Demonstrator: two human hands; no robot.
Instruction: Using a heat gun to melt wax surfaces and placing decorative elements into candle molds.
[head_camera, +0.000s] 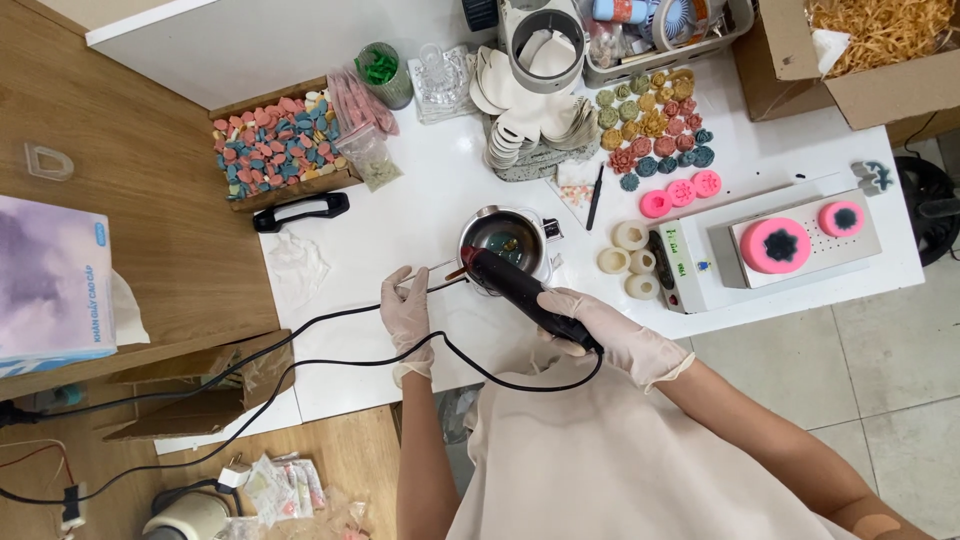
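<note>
**Heat tool and small metal pot, held at the desk's near edge**

Right hand (600, 330), gloved: closed around the grip of a black heat tool (520, 292), corded. The tool's long axis is laid diagonally, up and to the left from the hand, its nozzle brought to the near rim of a small metal pot (503, 238). Left hand (405, 315), gloved: closed on the pot's thin handle (437, 274), which extends toward it, down-left of the pot. The pot is stood on the white desk (400, 215), just beside three pale moulds (628, 262). The left hand is placed nearer the handle; the right is kept behind the tool.
</note>
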